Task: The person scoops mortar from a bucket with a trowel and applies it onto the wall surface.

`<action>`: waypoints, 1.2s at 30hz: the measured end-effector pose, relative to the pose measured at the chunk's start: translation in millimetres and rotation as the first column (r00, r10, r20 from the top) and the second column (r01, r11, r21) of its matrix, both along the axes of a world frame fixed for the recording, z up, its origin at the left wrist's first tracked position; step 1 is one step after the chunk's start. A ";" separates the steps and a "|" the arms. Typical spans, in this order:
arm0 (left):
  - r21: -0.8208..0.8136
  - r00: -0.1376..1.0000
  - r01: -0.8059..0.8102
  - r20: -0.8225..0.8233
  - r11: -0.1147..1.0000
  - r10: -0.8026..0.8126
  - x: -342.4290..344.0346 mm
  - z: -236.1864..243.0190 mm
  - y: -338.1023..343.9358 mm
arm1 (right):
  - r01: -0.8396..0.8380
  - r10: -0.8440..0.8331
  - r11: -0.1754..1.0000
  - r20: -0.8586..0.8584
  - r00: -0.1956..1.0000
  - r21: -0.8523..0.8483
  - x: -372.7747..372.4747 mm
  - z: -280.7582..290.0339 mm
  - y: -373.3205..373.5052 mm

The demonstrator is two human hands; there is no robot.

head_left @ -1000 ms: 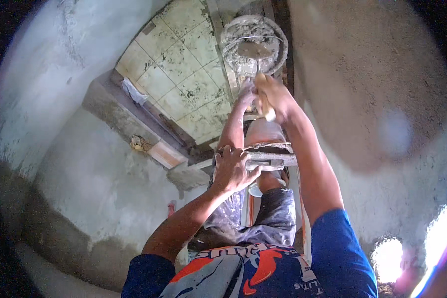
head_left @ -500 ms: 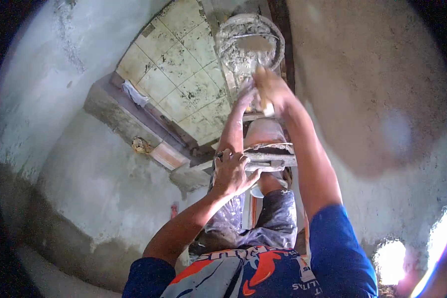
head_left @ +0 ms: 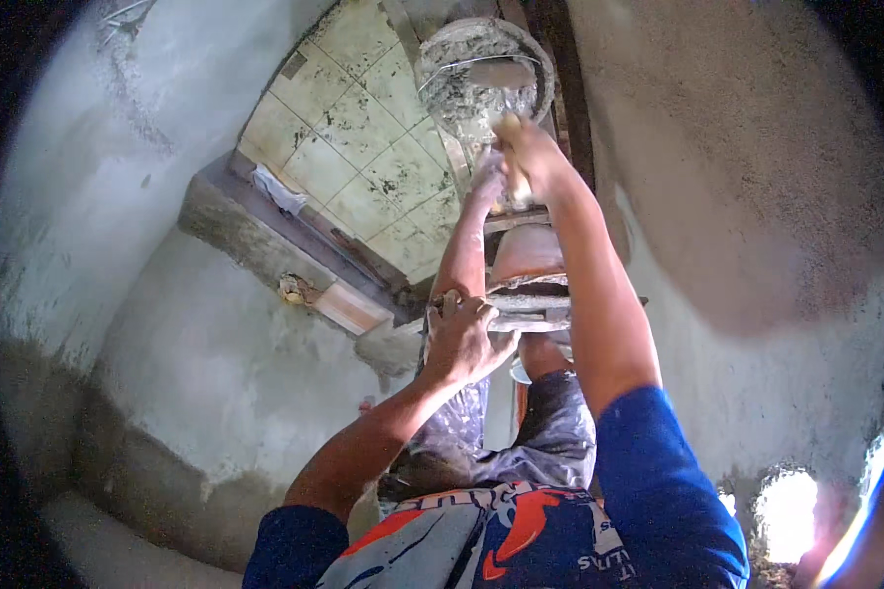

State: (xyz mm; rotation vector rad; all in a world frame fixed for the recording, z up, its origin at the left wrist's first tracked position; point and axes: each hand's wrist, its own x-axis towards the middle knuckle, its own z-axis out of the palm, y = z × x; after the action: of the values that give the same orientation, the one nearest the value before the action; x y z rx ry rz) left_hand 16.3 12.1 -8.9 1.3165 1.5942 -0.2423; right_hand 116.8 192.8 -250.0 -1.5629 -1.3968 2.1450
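Note:
My right hand (head_left: 535,157), somewhat blurred, is closed around the pale handle of a trowel (head_left: 501,74). The trowel's flat blade is over the wet grey mortar (head_left: 462,88) inside a round bucket (head_left: 548,83) at the top of the view. My left hand (head_left: 462,339) rests on my bent left leg around the knee, fingers spread and holding nothing. From there my bare shin (head_left: 465,245) reaches up toward the bucket, with the foot close to my right hand.
Wooden planks (head_left: 530,319) cross below my legs, beside a second, pinkish bucket (head_left: 528,253). Stained floor tiles (head_left: 354,128) lie far below at left, near a ledge (head_left: 255,231) with a white cloth (head_left: 278,189). A plastered wall (head_left: 737,177) with a damp patch rises at right.
The view has shifted slightly, so the mortar bucket sits a little farther left and up. My right hand has moved slightly up and left with the trowel. The left hand stays on the leg.

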 end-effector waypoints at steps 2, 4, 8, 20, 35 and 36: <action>0.125 0.998 -0.009 0.066 0.992 0.001 28.2 -10.3 13.3 | -0.191 0.185 0.977 0.075 0.980 0.094 25.4 -78.5 34.6; -0.057 0.992 0.044 0.118 0.997 -0.037 23.2 -13.0 9.0 | -0.303 0.308 0.950 0.073 0.949 -0.078 -12.6 -87.0 26.9; -0.017 0.999 -0.008 0.037 1.000 0.008 1.9 -12.6 -12.9 | -0.672 0.520 0.651 0.438 0.733 0.352 -31.2 -11.9 9.4; 0.120 0.997 -0.034 -0.058 0.992 0.041 -9.5 -5.9 -20.2 | -0.664 0.403 0.722 0.661 0.633 0.196 28.0 197.9 86.8; 0.176 0.992 -0.118 -0.033 0.977 0.126 -20.7 -8.6 -29.3 | -0.659 0.432 0.681 0.551 0.714 0.320 -10.6 211.7 97.6; 0.198 0.993 -0.101 -0.043 0.975 0.112 -17.0 -8.9 -25.7 | -0.682 0.449 0.710 0.633 0.631 0.175 -21.2 181.8 96.5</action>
State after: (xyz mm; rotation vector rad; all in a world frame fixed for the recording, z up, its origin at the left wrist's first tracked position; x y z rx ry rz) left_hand -0.7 -13.5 -17.9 1.3777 1.7645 -0.0563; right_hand 95.6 289.3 -68.3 -1.7887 -2.6678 1.4662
